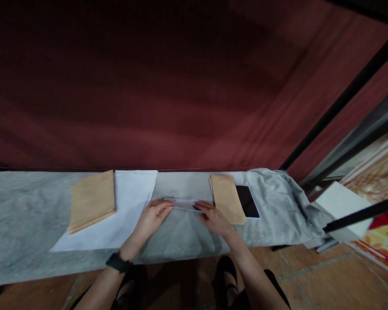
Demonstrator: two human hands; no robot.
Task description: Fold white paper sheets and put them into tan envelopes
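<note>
A folded white paper lies flat and narrow between my hands over the grey cloth. Its left end is pinched by my left hand, thumb below and fingers on top. My right hand grips the right end the same way. Just right of that hand is a small stack of brown envelopes. Further left, a thicker stack of brown envelopes rests on large white paper sheets.
A dark-screened phone lies partly beside the right envelopes. Grey cloth covers the long bench, bunched at its right end. Behind it hangs a dark red curtain. Black poles and a white box stand at right.
</note>
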